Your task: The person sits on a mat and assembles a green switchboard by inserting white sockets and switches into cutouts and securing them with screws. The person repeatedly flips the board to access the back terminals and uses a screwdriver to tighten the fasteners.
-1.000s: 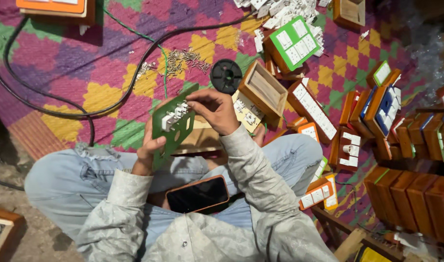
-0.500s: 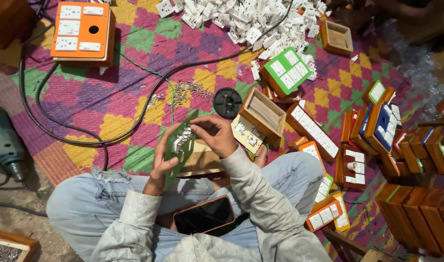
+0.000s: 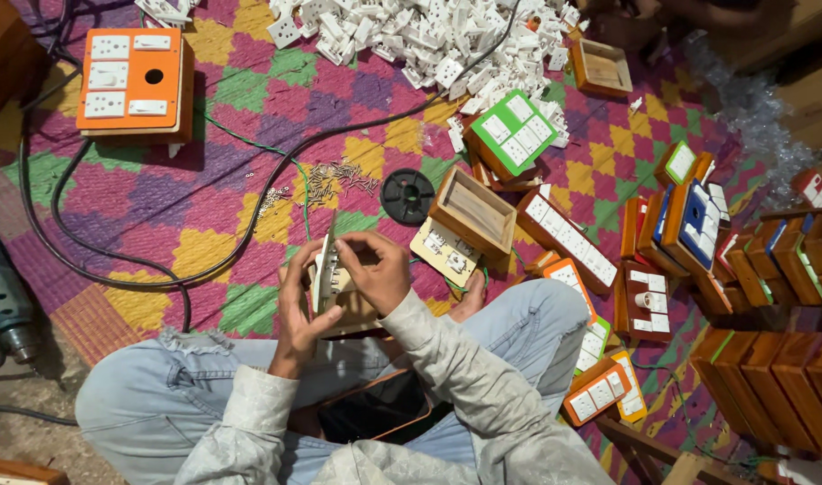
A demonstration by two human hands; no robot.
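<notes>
1. Hands meet over the lap of a seated person in pale jeans and a light patterned shirt, above a bright woven mat (image 3: 249,90).
2. Left hand (image 3: 296,310) grips a thin switch plate (image 3: 325,274) held edge-on to the camera; thumb on the near face, fingers curled behind it. White switch modules show along the plate's edge.
3. Right hand (image 3: 375,269) closes over the top of the same plate, fingers bent and pinched on its upper edge. Whether it also holds a small part, I cannot tell.
4. Wooden box (image 3: 357,310) sits just under both hands, partly hidden by them.
5. Dark phone (image 3: 375,409) in an orange-rimmed case lies in the lap, below the hands.
6. Black spool (image 3: 407,196) rests on the mat just beyond the hands; loose screws (image 3: 339,180) lie scattered to its left.
7. Open wooden box (image 3: 472,214) and a cream plate (image 3: 445,251) with switches lie just right of the hands.
8. Orange switchboard (image 3: 134,76) sits far left at the top; a black cable (image 3: 87,260) loops from there across the mat.
9. Heap of white switch parts (image 3: 429,40) fills the top centre; a green-faced board (image 3: 514,133) lies beside it.
10. Power drill (image 3: 2,301) lies at the left edge.
</notes>
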